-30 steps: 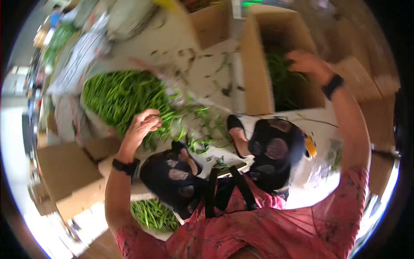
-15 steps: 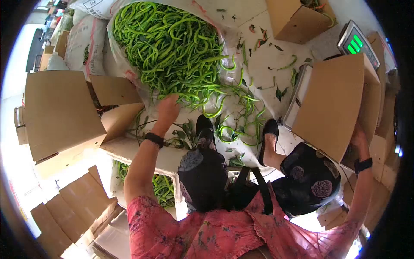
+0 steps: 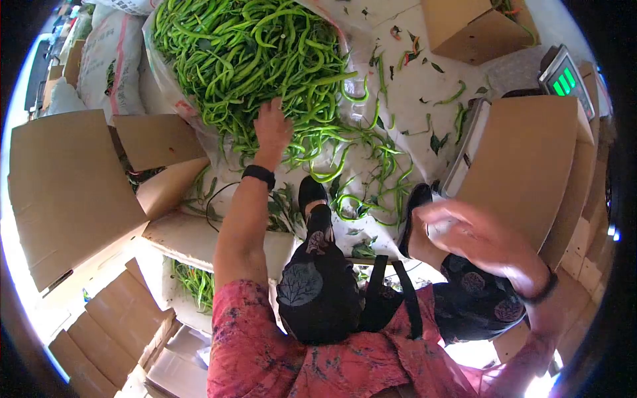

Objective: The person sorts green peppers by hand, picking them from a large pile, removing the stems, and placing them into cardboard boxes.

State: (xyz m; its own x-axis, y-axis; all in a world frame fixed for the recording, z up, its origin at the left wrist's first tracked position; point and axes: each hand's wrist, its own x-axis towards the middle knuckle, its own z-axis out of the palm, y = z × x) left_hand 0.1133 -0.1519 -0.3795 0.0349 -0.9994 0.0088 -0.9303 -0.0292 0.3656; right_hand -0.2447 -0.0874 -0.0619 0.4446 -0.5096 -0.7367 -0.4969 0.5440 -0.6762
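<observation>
A large heap of long green peppers (image 3: 245,60) spills from an open plastic sack onto the floor. My left hand (image 3: 273,127) lies on the near edge of the heap, its fingers apart and touching the peppers; no pepper shows in its grasp. Over my right knee, in front of the box on the right (image 3: 524,152), is my right hand (image 3: 446,222), smeared by motion, its fingers not clear. Loose peppers (image 3: 381,176) and leaves are scattered between and beyond my feet.
A scale with a green lit display (image 3: 564,81) stands behind the right box. Another cardboard box (image 3: 478,36) is at the back right. Open boxes (image 3: 73,179) stand at the left, with white woven sacks (image 3: 109,60) behind them. A low bench (image 3: 179,235) is beside my left leg.
My left hand has moved forward and right, further onto the heap. My right hand has come out of the right box and swung left over my knee. The view has shifted slightly.
</observation>
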